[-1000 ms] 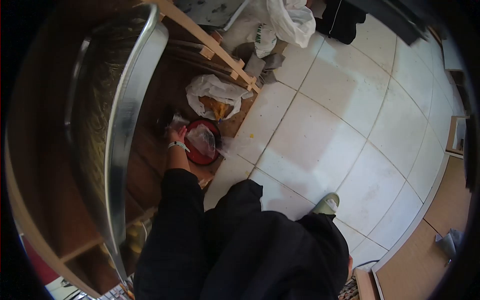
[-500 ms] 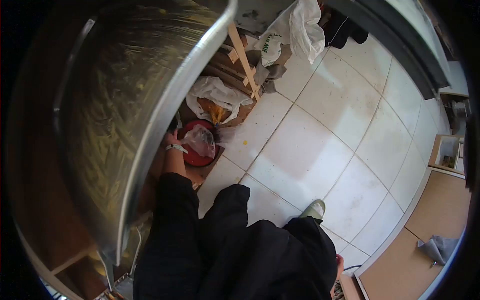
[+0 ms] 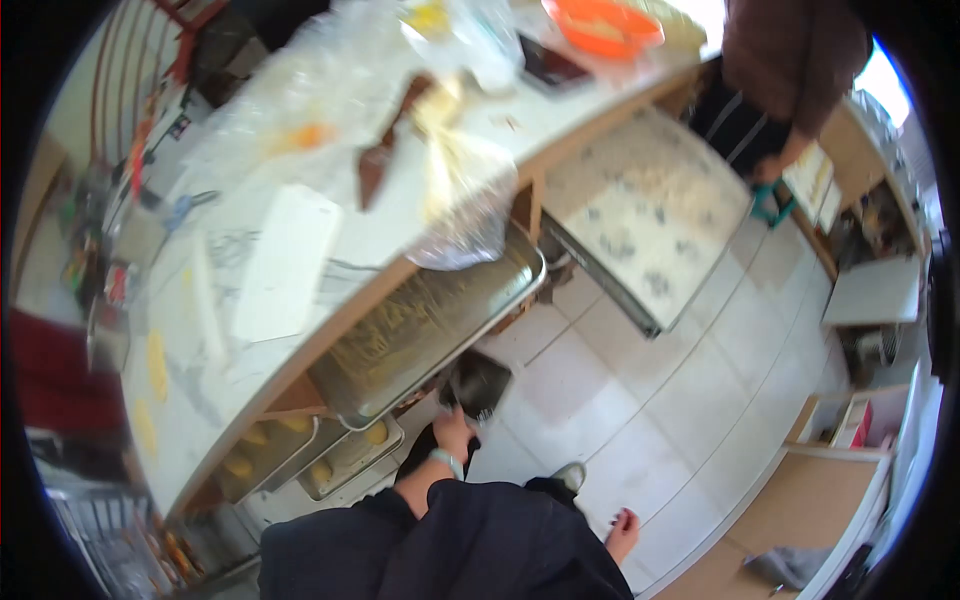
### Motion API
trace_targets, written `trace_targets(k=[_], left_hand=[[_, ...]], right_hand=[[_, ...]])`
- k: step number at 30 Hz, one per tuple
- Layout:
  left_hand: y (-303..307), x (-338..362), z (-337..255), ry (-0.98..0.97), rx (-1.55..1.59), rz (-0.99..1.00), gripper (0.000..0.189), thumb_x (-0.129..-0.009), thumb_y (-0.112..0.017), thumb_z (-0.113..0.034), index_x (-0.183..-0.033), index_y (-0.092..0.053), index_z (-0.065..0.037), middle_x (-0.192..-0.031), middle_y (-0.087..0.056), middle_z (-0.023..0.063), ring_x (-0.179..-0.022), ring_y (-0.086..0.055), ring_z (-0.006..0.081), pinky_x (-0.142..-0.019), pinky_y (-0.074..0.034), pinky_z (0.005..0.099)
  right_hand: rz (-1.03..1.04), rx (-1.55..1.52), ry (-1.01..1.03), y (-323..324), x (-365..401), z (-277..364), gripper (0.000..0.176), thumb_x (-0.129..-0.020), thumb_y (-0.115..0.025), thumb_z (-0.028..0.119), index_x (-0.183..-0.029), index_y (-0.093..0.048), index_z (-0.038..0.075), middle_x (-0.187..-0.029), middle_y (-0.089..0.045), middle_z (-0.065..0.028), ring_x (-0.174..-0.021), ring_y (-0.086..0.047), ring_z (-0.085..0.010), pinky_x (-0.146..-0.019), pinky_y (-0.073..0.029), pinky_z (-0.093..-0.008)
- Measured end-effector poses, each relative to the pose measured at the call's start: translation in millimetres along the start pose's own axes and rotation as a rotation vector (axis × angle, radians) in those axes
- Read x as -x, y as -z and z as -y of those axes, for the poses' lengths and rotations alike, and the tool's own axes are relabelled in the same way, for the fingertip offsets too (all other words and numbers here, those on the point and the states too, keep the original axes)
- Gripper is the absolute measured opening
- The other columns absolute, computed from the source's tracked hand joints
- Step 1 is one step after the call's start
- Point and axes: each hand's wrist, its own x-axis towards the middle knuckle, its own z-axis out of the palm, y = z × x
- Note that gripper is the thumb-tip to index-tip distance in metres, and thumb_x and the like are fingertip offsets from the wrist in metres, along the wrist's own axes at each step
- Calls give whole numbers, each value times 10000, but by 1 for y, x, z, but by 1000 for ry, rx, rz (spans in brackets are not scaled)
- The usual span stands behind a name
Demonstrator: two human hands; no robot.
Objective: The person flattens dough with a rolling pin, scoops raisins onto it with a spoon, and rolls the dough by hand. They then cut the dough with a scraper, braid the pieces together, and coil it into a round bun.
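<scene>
My left hand (image 3: pixel 453 431), with a pale band on its wrist, is raised in front of me and shut on a dark boxy object (image 3: pixel 480 385) with a glint of clear plastic on it. The object hangs just under the corner of a big metal tray (image 3: pixel 430 320), which sits on a shelf below the white worktop (image 3: pixel 380 240). My right hand (image 3: pixel 622 528) hangs low beside my dark clothing, fingers loose and apart, holding nothing. The view is blurred.
Plastic bags (image 3: pixel 460 200), a white board (image 3: pixel 285 260), scissors (image 3: pixel 185 205) and an orange bowl (image 3: pixel 600 22) lie on the worktop. Lower shelves hold trays of yellow pieces (image 3: pixel 340 460). Another person (image 3: pixel 790 60) stands by a speckled tray (image 3: pixel 650 210). White floor tiles (image 3: pixel 640 400) lie to the right.
The view has swung up from the floor under the shelf to the worktop. My left hand has left the red bowl and plastic bags and now holds a dark object higher up.
</scene>
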Motion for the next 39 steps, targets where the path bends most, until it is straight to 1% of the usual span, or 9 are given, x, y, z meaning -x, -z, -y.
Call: trace_targets(k=[1,2,3,6,14,20,24,31,39], left_hand=[[-2,73,-98,350,139,-6,302,-807,-644,-301,-895,-603,-14,-783,-631,158,-724,-623,310,-664,-486,406],[1,118,-130,243,-27,-6,258,-840,-600,-238,-789,-570,13,-664,-588,62,-553,-584,167,-472,-448,313],[5,118,-59,144,-248,96,220,-854,-617,-203,-804,-579,8,-646,-590,33,-575,-585,132,-502,-451,294],[36,205,-146,208,-86,249,205,-859,-619,-193,-813,-582,4,-661,-595,27,-594,-585,124,-523,-456,286],[151,278,-362,-53,301,274,167,-870,-625,-165,-838,-588,-5,-704,-607,10,-643,-584,103,-581,-468,265],[269,246,-400,-416,587,122,158,-923,-566,-197,-971,-526,-53,-842,-525,-26,-766,-495,46,-688,-421,210],[342,214,-394,-488,554,97,140,-959,-494,-191,-957,-499,-51,-823,-506,-30,-766,-475,47,-717,-413,207],[391,155,-376,-494,417,72,102,-960,-441,-118,-948,-473,-21,-887,-456,30,-768,-500,89,-698,-436,235],[441,146,-442,-300,479,295,168,-964,-430,-156,-847,-481,-46,-775,-553,5,-760,-516,67,-676,-442,231]], right_hand=[[120,-115,12,-11,-2,32,232,-930,-520,208,-1043,-582,15,-843,-617,-75,-721,-585,-139,-641,-487,-271],[297,-103,7,-18,3,68,286,-929,-532,252,-1131,-548,51,-912,-604,-62,-702,-567,-128,-638,-477,-263],[468,-141,-77,-16,22,135,387,-922,-545,280,-1249,-476,85,-1020,-568,-55,-732,-544,-117,-634,-467,-260],[855,-342,7,-49,24,88,621,-870,-625,279,-1369,-318,70,-1165,-497,-70,-849,-528,-134,-771,-457,-291],[958,-425,551,-7,102,326,742,-808,-684,272,-1380,-276,35,-1161,-492,-70,-871,-531,-152,-837,-432,-308],[1333,-288,304,-76,184,459,252,-817,-555,315,-690,-509,103,-637,-407,78,-567,-303,-51,-507,-215,-251],[1587,-287,86,-126,267,501,375,-887,-469,256,-1200,-434,51,-1016,-550,-54,-945,-558,-160,-809,-500,-348],[1435,-294,358,-173,318,535,456,-904,-449,95,-1324,-276,47,-1038,-557,-106,-747,-616,-175,-567,-551,-306],[1132,-286,486,-174,284,585,214,-848,-652,119,-962,-582,-48,-762,-598,-60,-623,-572,-116,-558,-488,-248]])
